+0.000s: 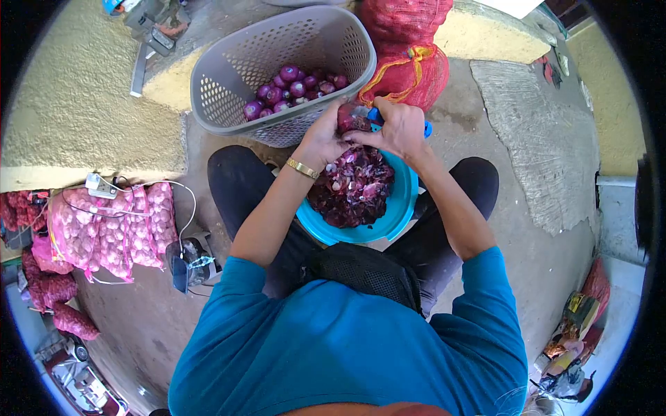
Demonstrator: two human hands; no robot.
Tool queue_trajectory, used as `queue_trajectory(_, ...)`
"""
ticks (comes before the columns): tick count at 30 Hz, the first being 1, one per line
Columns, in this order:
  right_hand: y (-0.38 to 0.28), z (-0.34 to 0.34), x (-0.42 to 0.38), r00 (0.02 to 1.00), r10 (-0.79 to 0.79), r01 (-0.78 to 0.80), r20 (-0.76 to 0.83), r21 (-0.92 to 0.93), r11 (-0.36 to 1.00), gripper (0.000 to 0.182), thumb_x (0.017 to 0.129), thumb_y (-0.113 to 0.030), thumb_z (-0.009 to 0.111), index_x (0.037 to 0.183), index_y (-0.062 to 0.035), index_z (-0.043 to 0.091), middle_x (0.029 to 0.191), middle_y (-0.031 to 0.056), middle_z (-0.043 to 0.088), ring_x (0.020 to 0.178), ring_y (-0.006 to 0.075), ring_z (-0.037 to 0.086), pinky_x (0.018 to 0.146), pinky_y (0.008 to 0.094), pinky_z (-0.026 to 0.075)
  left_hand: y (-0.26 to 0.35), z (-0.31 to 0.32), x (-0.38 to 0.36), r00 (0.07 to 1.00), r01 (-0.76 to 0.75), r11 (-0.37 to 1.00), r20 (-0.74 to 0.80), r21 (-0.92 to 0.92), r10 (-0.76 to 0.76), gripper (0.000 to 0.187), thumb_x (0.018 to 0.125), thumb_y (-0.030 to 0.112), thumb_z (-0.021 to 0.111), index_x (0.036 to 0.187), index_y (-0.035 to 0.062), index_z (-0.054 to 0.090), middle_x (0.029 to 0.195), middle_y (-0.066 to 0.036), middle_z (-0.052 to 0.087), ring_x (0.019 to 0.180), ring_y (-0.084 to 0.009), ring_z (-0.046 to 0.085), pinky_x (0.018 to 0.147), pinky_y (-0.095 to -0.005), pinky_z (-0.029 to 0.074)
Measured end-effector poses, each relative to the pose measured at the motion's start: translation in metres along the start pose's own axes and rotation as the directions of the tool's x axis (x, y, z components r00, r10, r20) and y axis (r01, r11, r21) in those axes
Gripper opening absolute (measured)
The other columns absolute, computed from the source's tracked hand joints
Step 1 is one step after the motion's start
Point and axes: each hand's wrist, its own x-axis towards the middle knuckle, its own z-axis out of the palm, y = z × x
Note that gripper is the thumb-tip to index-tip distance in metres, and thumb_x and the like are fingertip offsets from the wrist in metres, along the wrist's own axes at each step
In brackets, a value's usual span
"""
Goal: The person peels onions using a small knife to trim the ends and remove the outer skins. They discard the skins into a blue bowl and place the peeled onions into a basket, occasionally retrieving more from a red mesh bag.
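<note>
My left hand (323, 139), with a gold watch at its wrist, is closed around a red onion (352, 118). My right hand (399, 130) meets it from the other side, its thumb reaching toward the onion. In its fingers is a blue-handled tool (377, 116); its blade or working end is hidden. Both hands are above the far side of a turquoise basin (404, 197) full of dark red onion skins (352, 195). Just beyond stands a grey perforated basket (220, 93) holding several peeled purple onions (290, 90).
A red mesh sack (409, 80) stands behind my right hand. Pink net bags of bulbs (114, 225) lie on the left, near a white power strip (102, 186) with cables. A flattened grey sheet (544, 139) covers floor on the right. My bent knees flank the basin.
</note>
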Motion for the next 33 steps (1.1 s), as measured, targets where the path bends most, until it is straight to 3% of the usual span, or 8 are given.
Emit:
queue_trajectory(16, -0.004, -0.006, 0.004, 1.000, 0.009, -0.009, -0.015, -0.051, 0.999, 0.075, 0.057, -0.077, 0.070, 0.089, -0.0097, 0.064, 0.057, 0.0091, 0.060, 0.052, 0.0263, 0.063, 0.045, 0.0377, 0.048, 0.002, 0.013, -0.004, 0.990, 0.007, 0.999, -0.138, 0.038, -0.002, 0.032, 0.099, 0.038, 0.046, 0.111, 0.0116, 0.059, 0.093, -0.005, 0.065, 0.077, -0.0186, 0.063, 0.061, -0.0353, 0.052)
queue_trajectory(19, -0.002, 0.000, 0.001, 1.000, -0.011, 0.009, -0.020, -0.064, 0.998, 0.074, 0.057, -0.077, 0.070, 0.089, -0.0100, 0.064, 0.057, 0.0102, 0.060, 0.051, 0.0267, 0.063, 0.045, 0.0382, 0.047, 0.003, 0.009, -0.003, 0.995, 0.010, 0.998, -0.095, 0.061, -0.004, 0.031, 0.099, 0.038, 0.046, 0.111, 0.0118, 0.058, 0.092, -0.005, 0.065, 0.079, -0.0182, 0.063, 0.061, -0.0350, 0.052)
queue_trajectory(22, -0.001, 0.003, -0.002, 1.000, 0.015, -0.014, 0.017, -0.051, 0.999, 0.073, 0.058, -0.076, 0.069, 0.088, -0.0098, 0.064, 0.057, 0.0111, 0.060, 0.051, 0.0275, 0.062, 0.046, 0.0391, 0.048, 0.001, 0.006, -0.002, 0.995, -0.005, 0.998, -0.094, 0.061, 0.011, 0.033, 0.097, 0.038, 0.051, 0.113, 0.0104, 0.059, 0.097, -0.006, 0.064, 0.084, -0.0198, 0.064, 0.071, -0.0390, 0.057)
queue_trajectory(28, -0.004, 0.009, -0.006, 0.997, 0.077, -0.076, 0.030, -0.027, 0.997, 0.071, 0.064, -0.075, 0.067, 0.088, -0.0081, 0.065, 0.055, 0.0130, 0.059, 0.051, 0.0302, 0.063, 0.047, 0.0414, 0.048, 0.001, -0.019, 0.012, 0.994, 0.060, 0.994, 0.092, -0.092, -0.052, 0.032, 0.098, 0.036, 0.049, 0.113, 0.0090, 0.059, 0.098, -0.006, 0.065, 0.085, -0.0202, 0.064, 0.074, -0.0390, 0.057)
queue_trajectory(33, 0.000, 0.013, -0.007, 0.992, 0.088, -0.094, 0.095, 0.054, 0.994, 0.073, 0.066, -0.074, 0.066, 0.089, -0.0050, 0.066, 0.057, 0.0158, 0.060, 0.054, 0.0340, 0.063, 0.049, 0.0428, 0.049, -0.003, -0.008, 0.010, 0.994, -0.070, 0.997, -0.088, -0.006, 0.070, 0.031, 0.098, 0.033, 0.050, 0.108, 0.0062, 0.059, 0.098, -0.007, 0.066, 0.086, -0.0196, 0.064, 0.077, -0.0376, 0.056)
